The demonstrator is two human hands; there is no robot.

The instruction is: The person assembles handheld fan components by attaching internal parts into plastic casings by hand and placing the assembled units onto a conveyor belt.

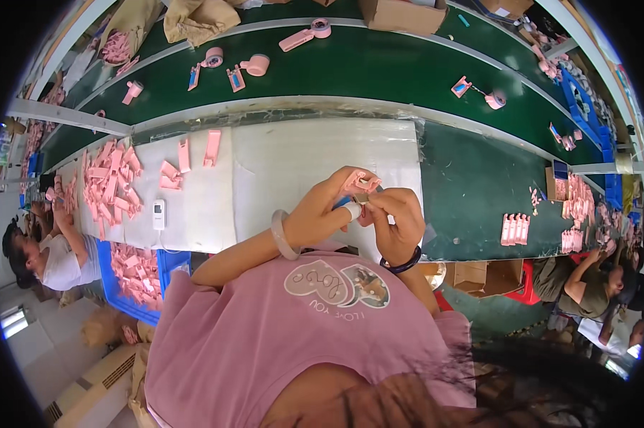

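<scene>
Held over the table in front of my chest is a pink plastic shell (362, 182), with a bit of blue showing by my fingers. My left hand (325, 208), a pale bangle on its wrist and a white wrap on one finger, closes around it from the left. From the right, my right hand (399, 217), with a dark bracelet, pinches at its near side; what lies between those fingertips is too small to make out. On the white table mat (265, 171) to the left are several loose pink shells (183, 155) and a larger pile of pink shells (111, 178).
A green conveyor (379, 68) beyond the table carries pink round-headed fan parts (256, 65). A blue crate (126, 303) of pink pieces stands low left, near a small white device (159, 214). Pink pieces (515, 229) stand in a row at right. Co-workers sit at both sides.
</scene>
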